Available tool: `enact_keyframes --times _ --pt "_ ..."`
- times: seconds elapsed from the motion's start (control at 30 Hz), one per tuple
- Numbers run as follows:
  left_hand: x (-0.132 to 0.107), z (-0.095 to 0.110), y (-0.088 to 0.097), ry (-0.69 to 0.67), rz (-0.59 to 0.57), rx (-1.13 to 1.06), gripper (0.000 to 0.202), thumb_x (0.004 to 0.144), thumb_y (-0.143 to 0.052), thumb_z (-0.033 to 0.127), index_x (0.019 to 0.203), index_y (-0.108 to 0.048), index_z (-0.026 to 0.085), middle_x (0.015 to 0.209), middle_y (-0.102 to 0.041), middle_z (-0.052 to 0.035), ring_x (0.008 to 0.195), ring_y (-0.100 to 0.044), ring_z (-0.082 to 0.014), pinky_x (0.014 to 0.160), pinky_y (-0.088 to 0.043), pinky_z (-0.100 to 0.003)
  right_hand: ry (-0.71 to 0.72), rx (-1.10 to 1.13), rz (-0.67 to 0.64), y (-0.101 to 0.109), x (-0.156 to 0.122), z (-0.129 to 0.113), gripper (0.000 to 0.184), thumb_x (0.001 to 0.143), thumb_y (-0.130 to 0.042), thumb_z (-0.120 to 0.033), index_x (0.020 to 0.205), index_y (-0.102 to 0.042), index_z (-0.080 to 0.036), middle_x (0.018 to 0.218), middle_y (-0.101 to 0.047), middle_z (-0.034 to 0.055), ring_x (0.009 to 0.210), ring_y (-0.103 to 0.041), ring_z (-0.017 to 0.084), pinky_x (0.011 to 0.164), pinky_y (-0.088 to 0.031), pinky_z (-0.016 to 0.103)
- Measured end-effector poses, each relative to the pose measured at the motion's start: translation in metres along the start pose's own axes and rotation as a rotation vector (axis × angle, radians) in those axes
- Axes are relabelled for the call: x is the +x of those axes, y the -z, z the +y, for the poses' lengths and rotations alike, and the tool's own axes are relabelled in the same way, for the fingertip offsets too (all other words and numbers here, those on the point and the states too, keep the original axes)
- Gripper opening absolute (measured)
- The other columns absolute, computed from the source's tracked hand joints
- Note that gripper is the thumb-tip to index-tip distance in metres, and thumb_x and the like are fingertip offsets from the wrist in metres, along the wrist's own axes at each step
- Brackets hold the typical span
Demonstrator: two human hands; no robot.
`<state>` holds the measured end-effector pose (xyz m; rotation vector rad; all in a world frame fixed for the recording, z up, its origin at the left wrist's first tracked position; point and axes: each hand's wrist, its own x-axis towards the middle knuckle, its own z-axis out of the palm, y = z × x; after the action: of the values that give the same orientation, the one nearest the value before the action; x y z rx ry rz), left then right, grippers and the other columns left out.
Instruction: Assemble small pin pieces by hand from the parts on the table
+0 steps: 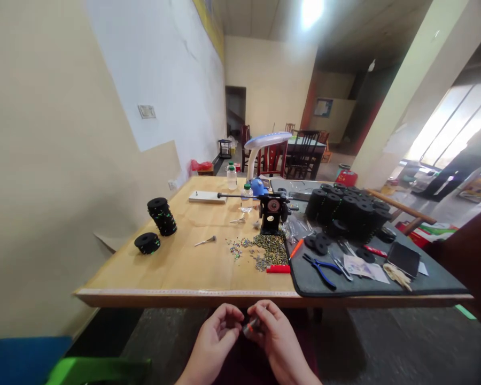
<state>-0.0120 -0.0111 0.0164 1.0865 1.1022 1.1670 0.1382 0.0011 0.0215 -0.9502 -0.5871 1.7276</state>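
Both of my hands are in front of the table's near edge, low in the head view, and close together. My right hand [276, 337] is closed, its thumb and fingers pinched on a small grey piece with an orange mark [250, 326], whose exact kind is too small to tell. My left hand [218, 339] has its fingers curled and thumb drawn in, beside that piece. Whatever lies between the left fingertips is hidden. Just beyond the hands, a white measuring tape [184, 292] runs along the edge of the wooden table [176, 270].
A black hand-cranked winder [271, 211] stands behind piled small brassy pieces [274, 247]. A red lighter [278, 269] lies nearby. Blue-handled pliers [324, 272] and many black spools [344, 211] rest on the grey mat [369, 286]. More spools [162, 216] are stacked left, below a lamp-side wall.
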Motion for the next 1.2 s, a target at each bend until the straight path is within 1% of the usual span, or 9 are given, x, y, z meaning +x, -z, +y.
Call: enact_keyframes --times 0.13,0.27,0.4,0.53,0.6,0.7,0.9,1.1,1.2 --pt "0.002 -0.001 0.007 -0.079 0.045 -0.004 0.028 0.066 -0.07 0.016 0.093 -0.064 0.019 0.091 -0.068 -0.006 0.081 -0.063 -0.0202 0.075 -0.052 -0.029 -0.017 0.188 -0.007 -0.017 0.014 -0.002 0.031 0.059 -0.087 -0.035 0.076 -0.069 -0.016 0.084 -0.071 0.0039 0.075 -0.064 0.015 0.069 -0.053 0.028" --pt "0.012 0.003 0.011 -0.125 0.115 -0.008 0.036 0.065 -0.078 0.03 0.096 -0.063 0.018 0.088 -0.069 -0.0067 0.076 -0.064 -0.0199 0.067 -0.052 -0.028 -0.006 0.268 0.008 -0.036 0.031 0.002 0.034 0.052 -0.091 -0.035 0.075 -0.072 -0.017 0.084 -0.073 0.0051 0.082 -0.067 0.018 0.074 -0.054 0.028" --pt "0.026 0.014 0.017 -0.109 0.17 -0.107 0.038 0.064 -0.079 0.044 0.084 -0.062 0.018 0.079 -0.068 -0.0041 0.072 -0.063 -0.0195 0.057 -0.049 -0.025 0.025 0.221 0.0 -0.05 0.042 0.006 0.041 0.052 -0.089 -0.042 0.082 -0.074 -0.019 0.094 -0.074 0.0071 0.089 -0.066 0.022 0.075 -0.054 0.03" --pt "0.037 0.022 0.031 -0.171 0.19 -0.11 0.035 0.067 -0.078 0.047 0.078 -0.063 0.017 0.072 -0.063 -0.0009 0.065 -0.058 -0.016 0.056 -0.047 -0.024 0.084 0.008 0.032 -0.05 0.049 0.008 0.049 0.054 -0.086 -0.052 0.09 -0.075 -0.02 0.106 -0.071 0.0084 0.098 -0.063 0.025 0.073 -0.054 0.03" --pt "0.042 0.025 0.04 -0.205 0.205 -0.06 0.034 0.068 -0.077 0.046 0.078 -0.064 0.017 0.07 -0.061 0.0002 0.064 -0.055 -0.0149 0.057 -0.045 -0.023 0.145 -0.132 0.065 -0.047 0.053 0.007 0.051 0.054 -0.084 -0.054 0.092 -0.074 -0.02 0.103 -0.072 0.0079 0.094 -0.063 0.023 0.07 -0.052 0.028" --pt "0.052 0.029 0.056 -0.227 0.181 0.041 0.032 0.071 -0.074 0.045 0.078 -0.063 0.016 0.067 -0.058 0.0017 0.06 -0.051 -0.0128 0.055 -0.042 -0.022 0.232 -0.269 0.061 -0.044 0.059 0.004 0.051 0.055 -0.082 -0.057 0.088 -0.074 -0.019 0.088 -0.073 0.0066 0.079 -0.063 0.021 0.065 -0.051 0.027" --pt "0.083 0.043 0.096 -0.243 0.095 0.34 0.023 0.076 -0.064 0.038 0.079 -0.064 0.016 0.072 -0.064 -0.0023 0.068 -0.056 -0.016 0.061 -0.043 -0.025 0.258 -0.343 0.056 -0.039 0.066 0.01 0.051 0.049 -0.084 -0.055 0.083 -0.073 -0.018 0.08 -0.073 0.0068 0.07 -0.062 0.021 0.06 -0.049 0.028" --pt "0.118 0.073 0.142 -0.188 0.019 0.481 0.025 0.069 -0.066 0.041 0.073 -0.068 0.017 0.067 -0.068 -0.0021 0.067 -0.058 -0.0185 0.063 -0.044 -0.026 0.313 -0.389 -0.015 -0.023 0.064 0.034 0.037 0.064 -0.077 -0.049 0.076 -0.069 -0.015 0.064 -0.068 0.0036 0.049 -0.053 0.013 0.048 -0.039 0.024" --pt "0.136 0.08 0.154 -0.147 -0.039 0.553 0.025 0.065 -0.067 0.042 0.071 -0.07 0.018 0.066 -0.071 -0.0023 0.065 -0.06 -0.0206 0.062 -0.044 -0.027 0.334 -0.452 -0.026 -0.019 0.061 0.04 0.031 0.071 -0.071 -0.045 0.075 -0.068 -0.015 0.062 -0.067 0.003 0.046 -0.05 0.011 0.046 -0.035 0.022"
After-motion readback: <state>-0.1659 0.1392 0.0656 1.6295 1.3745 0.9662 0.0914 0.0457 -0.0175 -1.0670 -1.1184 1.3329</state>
